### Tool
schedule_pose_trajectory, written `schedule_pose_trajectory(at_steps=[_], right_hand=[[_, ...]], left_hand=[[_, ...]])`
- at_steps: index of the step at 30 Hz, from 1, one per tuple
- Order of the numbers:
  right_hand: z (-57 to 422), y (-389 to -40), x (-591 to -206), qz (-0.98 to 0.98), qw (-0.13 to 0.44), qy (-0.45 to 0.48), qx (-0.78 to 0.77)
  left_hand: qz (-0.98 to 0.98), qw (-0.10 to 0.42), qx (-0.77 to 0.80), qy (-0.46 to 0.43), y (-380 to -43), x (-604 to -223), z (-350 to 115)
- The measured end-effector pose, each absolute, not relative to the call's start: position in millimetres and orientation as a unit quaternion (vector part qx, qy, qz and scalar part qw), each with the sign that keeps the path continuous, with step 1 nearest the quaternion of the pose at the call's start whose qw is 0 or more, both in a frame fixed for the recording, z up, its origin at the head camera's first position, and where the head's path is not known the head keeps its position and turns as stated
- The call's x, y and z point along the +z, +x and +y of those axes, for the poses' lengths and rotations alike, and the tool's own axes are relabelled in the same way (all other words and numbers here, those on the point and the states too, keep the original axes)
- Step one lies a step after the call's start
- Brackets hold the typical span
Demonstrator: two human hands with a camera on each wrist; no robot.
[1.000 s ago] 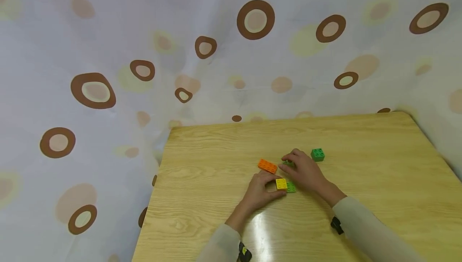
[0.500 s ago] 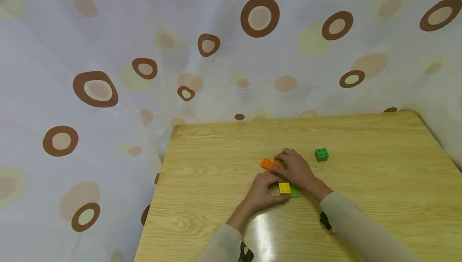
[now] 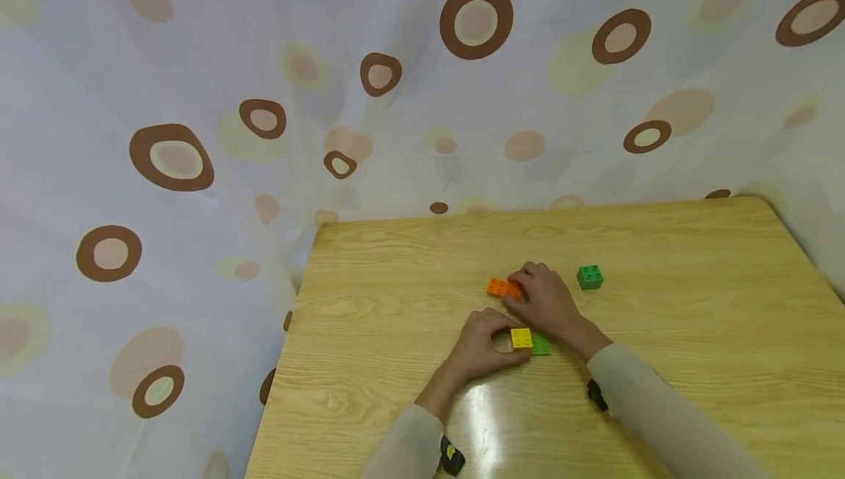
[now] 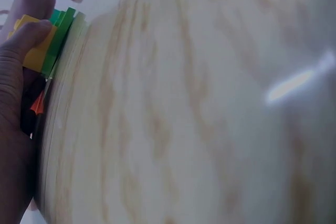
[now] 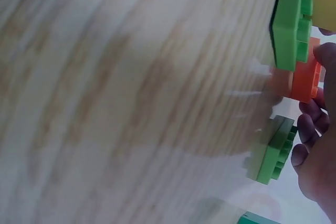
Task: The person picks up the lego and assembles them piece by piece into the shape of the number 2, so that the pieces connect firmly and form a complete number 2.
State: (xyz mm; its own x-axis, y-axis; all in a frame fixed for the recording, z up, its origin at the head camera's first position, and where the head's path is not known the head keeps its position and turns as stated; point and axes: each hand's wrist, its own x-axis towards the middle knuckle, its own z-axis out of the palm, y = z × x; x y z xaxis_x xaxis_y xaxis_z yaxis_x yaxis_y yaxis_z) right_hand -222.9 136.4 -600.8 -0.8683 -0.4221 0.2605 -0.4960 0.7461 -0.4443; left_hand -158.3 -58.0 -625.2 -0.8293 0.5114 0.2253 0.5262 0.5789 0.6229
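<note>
My left hand holds a square yellow toy brick between thumb and fingers. The yellow brick sits on the left part of a flat light green brick, whose studs show on the right. Just beyond, my right hand has thumb and fingertips on either side of an orange brick, gripping its right end. Another light green brick lies beneath the right hand, seen in the right wrist view and hidden in the head view. Yellow over green also shows at the left thumb in the left wrist view.
A darker green square brick stands on the wooden table to the right of the right hand. Behind the table and along its left side hangs a pale patterned curtain.
My right hand has moved left from the loose light green brick to the orange brick and taken hold of it. The orange brick has turned to lie more crosswise. My left hand keeps its hold.
</note>
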Motion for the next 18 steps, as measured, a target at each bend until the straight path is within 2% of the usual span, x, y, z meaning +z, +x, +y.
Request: schedule_pose_trajectory(at_steps=[10, 18], right_hand=[[142, -222, -602, -0.931, 0.074, 0.238, 0.265], [158, -209, -583, -0.92, 0.076, 0.234, 0.305]], left_hand=[[-0.889, 0.006, -0.354, -0.292, -158, -622, -55], [-0.887, 0.008, -0.361, -0.289, -158, -622, -56]])
